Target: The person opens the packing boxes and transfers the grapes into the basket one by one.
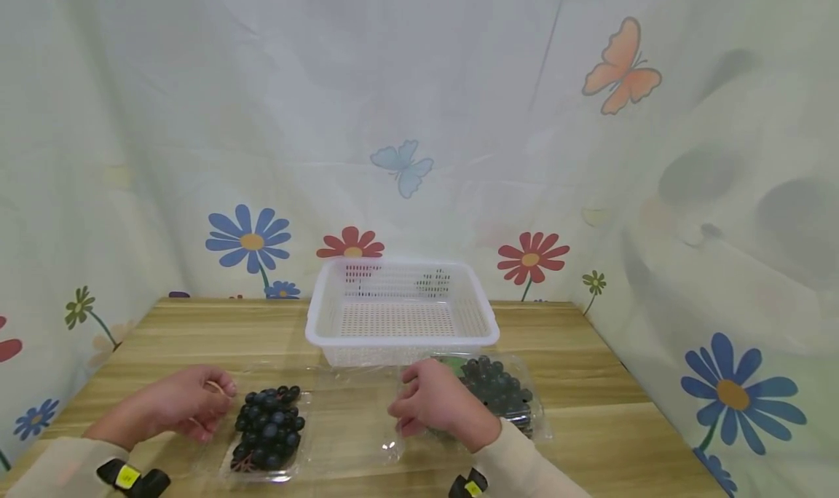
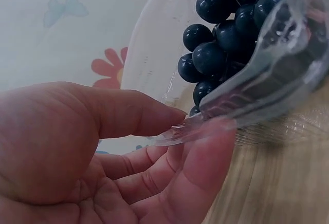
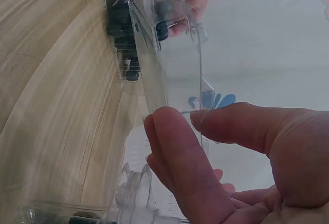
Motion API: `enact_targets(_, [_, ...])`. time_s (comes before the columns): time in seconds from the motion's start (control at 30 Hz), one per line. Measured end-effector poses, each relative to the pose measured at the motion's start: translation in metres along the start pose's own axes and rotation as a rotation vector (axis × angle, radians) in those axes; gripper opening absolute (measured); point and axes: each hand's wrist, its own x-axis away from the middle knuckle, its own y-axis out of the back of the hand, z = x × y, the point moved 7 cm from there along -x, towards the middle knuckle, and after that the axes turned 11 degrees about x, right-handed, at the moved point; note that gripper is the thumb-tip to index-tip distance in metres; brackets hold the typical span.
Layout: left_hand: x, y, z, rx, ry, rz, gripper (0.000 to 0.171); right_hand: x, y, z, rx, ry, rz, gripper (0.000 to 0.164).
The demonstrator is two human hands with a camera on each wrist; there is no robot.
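Observation:
Dark grapes [image 1: 269, 425] lie in a clear plastic clamshell box on the left, whose transparent lid [image 1: 357, 421] is folded open to the right. My left hand [image 1: 186, 403] pinches the box's rim between thumb and fingers; the left wrist view shows this thin plastic edge [image 2: 180, 131] beside the grapes [image 2: 216, 54]. At the lid's far edge, my right hand [image 1: 442, 403] pinches the plastic between thumb and fingertips, as the right wrist view shows with the lid wall [image 3: 180, 75]. Behind the right hand, a second clear box holds more grapes [image 1: 494, 385] and is partly hidden.
A white perforated plastic basket [image 1: 403, 341] stands at the back middle of the wooden table [image 1: 603, 425], just behind the boxes. A curtain [image 1: 485, 214] printed with flowers and butterflies hangs behind and around the table.

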Motion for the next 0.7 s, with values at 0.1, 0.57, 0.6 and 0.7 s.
enact_targets(0.1, [-0.001, 0.002, -0.001, -0.007, 0.000, 0.009, 0.021, -0.001, -0.002, 0.002, 0.076, 0.017, -0.012, 0.057])
enact_targets(0.57, [-0.005, 0.007, -0.003, -0.043, 0.060, -0.032, 0.017, -0.002, -0.010, 0.018, 0.436, 0.060, -0.102, 0.020])
enact_targets(0.6, [-0.005, 0.007, -0.002, -0.044, 0.061, -0.035, 0.017, -0.002, -0.011, 0.019, 0.443, 0.071, -0.110, 0.034])
enact_targets(0.7, [-0.005, 0.008, -0.002, -0.045, 0.065, -0.043, 0.017, -0.002, -0.012, 0.020, 0.461, 0.093, -0.127, 0.062])
